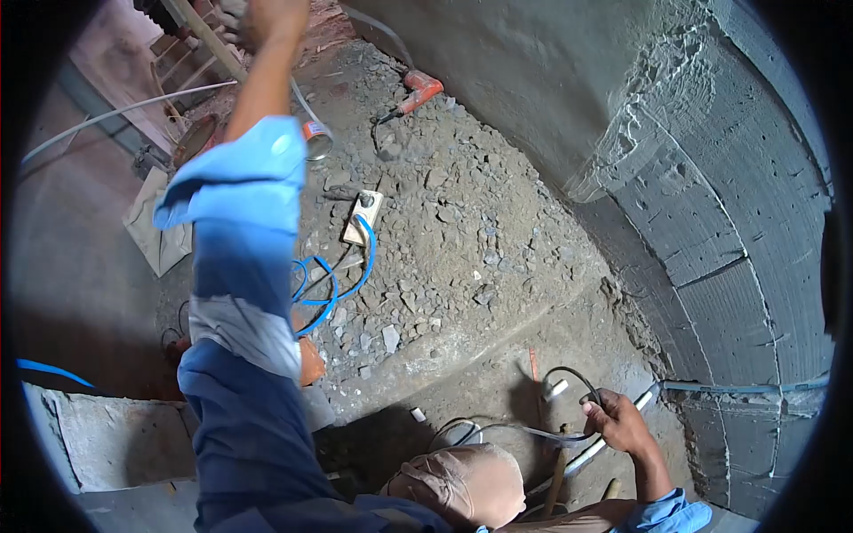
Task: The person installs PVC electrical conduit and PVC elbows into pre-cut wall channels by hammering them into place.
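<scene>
My left hand (272, 19) is raised far out at the top edge, beside a wooden pole (206, 40). Its fingers are partly cut off by the frame, so I cannot tell what it grips. At the lower right, my right hand (620, 425) pinches a black cable (582, 377) between thumb and fingers. The cable loops up from the hand and trails left across the floor toward my bent knee (466, 484). A pale pipe (635, 409) passes just behind this hand, and a short white piece (556, 389) lies near the loop.
Rubble (471, 231) covers the floor ahead. On it lie a red power tool (419, 91), a white socket strip (363, 218) with a blue cable (370, 258), and a tin can (317, 142). A curved grey block wall (711, 213) bounds the right side.
</scene>
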{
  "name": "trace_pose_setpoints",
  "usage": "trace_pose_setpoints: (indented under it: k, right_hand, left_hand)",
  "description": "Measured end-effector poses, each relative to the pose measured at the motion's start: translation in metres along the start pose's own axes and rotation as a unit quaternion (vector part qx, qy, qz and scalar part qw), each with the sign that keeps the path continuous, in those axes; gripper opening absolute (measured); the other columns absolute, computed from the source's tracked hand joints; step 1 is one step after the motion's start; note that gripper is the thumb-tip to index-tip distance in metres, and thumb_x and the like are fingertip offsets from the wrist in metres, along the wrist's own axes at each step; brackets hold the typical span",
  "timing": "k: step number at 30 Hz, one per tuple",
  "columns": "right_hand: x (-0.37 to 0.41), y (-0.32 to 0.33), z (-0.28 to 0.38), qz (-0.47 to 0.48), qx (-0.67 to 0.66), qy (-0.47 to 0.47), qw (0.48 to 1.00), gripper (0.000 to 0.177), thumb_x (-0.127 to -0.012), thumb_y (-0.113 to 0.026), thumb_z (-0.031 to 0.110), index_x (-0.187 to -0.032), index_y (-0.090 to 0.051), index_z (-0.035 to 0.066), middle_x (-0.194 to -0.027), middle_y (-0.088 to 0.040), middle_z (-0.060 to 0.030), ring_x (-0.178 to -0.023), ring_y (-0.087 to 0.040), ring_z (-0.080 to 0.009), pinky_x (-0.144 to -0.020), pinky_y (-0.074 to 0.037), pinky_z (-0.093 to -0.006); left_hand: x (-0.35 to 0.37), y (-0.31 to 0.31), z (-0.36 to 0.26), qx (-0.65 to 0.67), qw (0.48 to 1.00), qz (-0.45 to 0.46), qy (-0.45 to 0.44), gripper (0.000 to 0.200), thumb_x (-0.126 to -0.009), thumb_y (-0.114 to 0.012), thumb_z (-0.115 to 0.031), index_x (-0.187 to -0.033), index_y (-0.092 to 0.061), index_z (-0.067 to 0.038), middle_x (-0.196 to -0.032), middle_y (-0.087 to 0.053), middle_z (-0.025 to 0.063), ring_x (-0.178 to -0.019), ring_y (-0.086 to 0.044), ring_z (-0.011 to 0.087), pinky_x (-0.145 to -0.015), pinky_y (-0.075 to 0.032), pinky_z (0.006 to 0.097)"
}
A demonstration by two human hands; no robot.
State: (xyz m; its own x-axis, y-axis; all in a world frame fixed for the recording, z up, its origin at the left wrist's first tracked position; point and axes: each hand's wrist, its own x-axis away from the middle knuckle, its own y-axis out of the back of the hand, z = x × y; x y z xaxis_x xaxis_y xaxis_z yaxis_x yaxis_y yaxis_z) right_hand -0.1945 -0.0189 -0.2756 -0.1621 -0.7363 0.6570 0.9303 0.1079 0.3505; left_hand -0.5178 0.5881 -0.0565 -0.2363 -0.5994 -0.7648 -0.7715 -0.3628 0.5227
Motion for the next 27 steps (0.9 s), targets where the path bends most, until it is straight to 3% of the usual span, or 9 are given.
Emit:
trace_pose_setpoints:
  k: [1, 3, 8, 13, 16, 18, 21, 23, 27]
  right_hand:
    - [0.001, 0.003, -0.002, 0.0, 0.0, 0.001, 1.0, 0.03, -0.1, -0.061, 0.03, -0.095, -0.059, 0.0, -0.071, -0.066, -0.0071, -0.068, -0.062, -0.0147, -0.065, -0.049, -0.0321]
    - [-0.003, 0.004, -0.008, -0.013, -0.047, -0.006, 0.999, 0.027, -0.099, -0.063, 0.027, -0.098, -0.061, 0.0, -0.074, -0.067, -0.0062, -0.068, -0.062, -0.0141, -0.066, -0.049, -0.0312]
    - [-0.023, -0.004, -0.006, 0.013, -0.058, 0.02, 0.998, 0.021, -0.097, -0.066, 0.022, -0.094, -0.065, 0.001, -0.077, -0.067, -0.0029, -0.073, -0.061, -0.0112, -0.068, -0.049, -0.0292]
    - [-0.031, -0.006, -0.008, 0.023, -0.058, 0.056, 0.996, 0.028, -0.096, -0.067, 0.033, -0.098, -0.067, 0.005, -0.077, -0.064, -0.0003, -0.072, -0.056, -0.0099, -0.067, -0.047, -0.0303]
    - [-0.041, -0.013, -0.021, -0.012, -0.067, 0.145, 0.987, 0.033, -0.096, -0.065, 0.039, -0.095, -0.065, 0.006, -0.077, -0.063, -0.0008, -0.071, -0.056, -0.0122, -0.068, -0.047, -0.0332]
    - [-0.035, -0.015, -0.016, 0.023, -0.141, 0.145, 0.979, 0.034, -0.097, -0.064, 0.04, -0.095, -0.065, 0.005, -0.078, -0.063, -0.0018, -0.075, -0.058, -0.0134, -0.072, -0.048, -0.0347]
    - [-0.027, -0.017, -0.023, 0.028, -0.136, 0.186, 0.973, 0.041, -0.096, -0.063, 0.043, -0.103, -0.063, 0.003, -0.081, -0.067, -0.0099, -0.078, -0.065, -0.0241, -0.075, -0.05, -0.0413]
    - [-0.018, 0.007, -0.029, -0.016, -0.028, 0.187, 0.982, 0.045, -0.095, -0.063, 0.046, -0.107, -0.063, 0.002, -0.084, -0.068, -0.0147, -0.081, -0.066, -0.0309, -0.076, -0.05, -0.0444]
    - [0.037, 0.042, -0.076, -0.152, 0.114, 0.153, 0.97, 0.055, -0.092, -0.063, 0.049, -0.118, -0.061, 0.001, -0.092, -0.068, -0.0258, -0.092, -0.064, -0.0472, -0.082, -0.049, -0.0519]
  left_hand:
    - [-0.006, 0.004, 0.007, -0.078, 0.982, -0.174, -0.003, 0.103, -0.087, -0.073, -0.048, -0.16, -0.009, -0.016, -0.166, -0.005, 0.0186, -0.151, -0.008, 0.043, -0.119, -0.005, 0.0647]
    - [0.06, 0.0, -0.054, -0.2, 0.934, -0.169, -0.242, 0.053, -0.085, -0.074, -0.026, -0.13, -0.059, -0.001, -0.116, -0.066, 0.015, -0.095, -0.065, 0.0229, -0.082, -0.054, 0.0365]
    - [0.294, -0.053, -0.087, 0.189, 0.946, 0.18, 0.192, 0.063, -0.09, -0.071, -0.036, -0.137, -0.052, 0.002, -0.126, -0.064, 0.0171, -0.112, -0.063, 0.0237, -0.097, -0.049, 0.0381]
    - [0.525, -0.039, -0.196, 0.404, 0.622, 0.567, 0.359, 0.068, -0.089, -0.074, -0.029, -0.144, -0.046, 0.001, -0.135, -0.06, 0.0159, -0.126, -0.056, 0.0252, -0.108, -0.042, 0.0414]
    - [0.595, -0.043, -0.24, 0.41, 0.605, 0.641, 0.237, 0.074, -0.089, -0.074, -0.028, -0.147, -0.04, 0.001, -0.136, -0.06, 0.0153, -0.127, -0.056, 0.0267, -0.108, -0.042, 0.0417]
    - [0.61, -0.048, -0.266, 0.349, 0.723, 0.582, 0.13, 0.064, -0.09, -0.07, -0.039, -0.137, -0.053, 0.001, -0.123, -0.067, 0.0162, -0.113, -0.065, 0.0327, -0.099, -0.048, 0.0428]
    - [0.608, -0.046, -0.257, 0.246, 0.592, 0.755, 0.133, 0.045, -0.094, -0.064, -0.031, -0.129, -0.057, -0.004, -0.119, -0.065, 0.0174, -0.108, -0.065, 0.0284, -0.094, -0.049, 0.0399]
    - [0.627, -0.05, -0.213, 0.055, 0.661, 0.749, -0.005, 0.034, -0.097, -0.059, -0.031, -0.118, -0.063, -0.005, -0.115, -0.066, 0.0165, -0.099, -0.066, 0.0274, -0.088, -0.05, 0.0396]
    - [0.612, -0.042, -0.19, 0.235, 0.708, 0.658, 0.098, 0.024, -0.096, -0.059, -0.028, -0.103, -0.067, -0.006, -0.105, -0.069, 0.0117, -0.088, -0.067, 0.0252, -0.082, -0.051, 0.0378]
